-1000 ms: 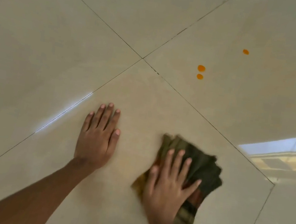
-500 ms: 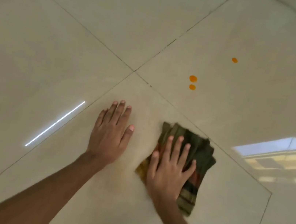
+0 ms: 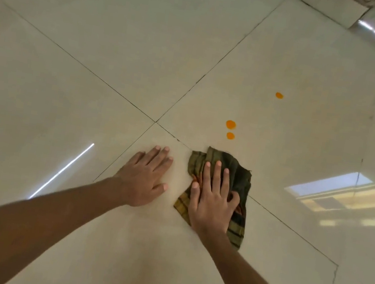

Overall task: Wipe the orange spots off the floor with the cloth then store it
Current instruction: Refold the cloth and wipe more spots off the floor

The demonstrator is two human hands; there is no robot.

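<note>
We kept our left hand flat on the beige tiled floor, palm down, with the fingers straight and close together; it held nothing. Just beside it, our right hand lay on the crumpled dark green striped cloth and pressed it to the floor with straight, spread fingers; only the little finger was bent into the fabric. The cloth stuck out beyond the fingertips and on the outer side of this hand, over a grout line. A little ahead of the cloth, two orange spots sat close together, not touched by it, and a third, smaller orange spot was farther ahead and to the right. A bright window reflection lay on the tiles to the right of our right hand.
</note>
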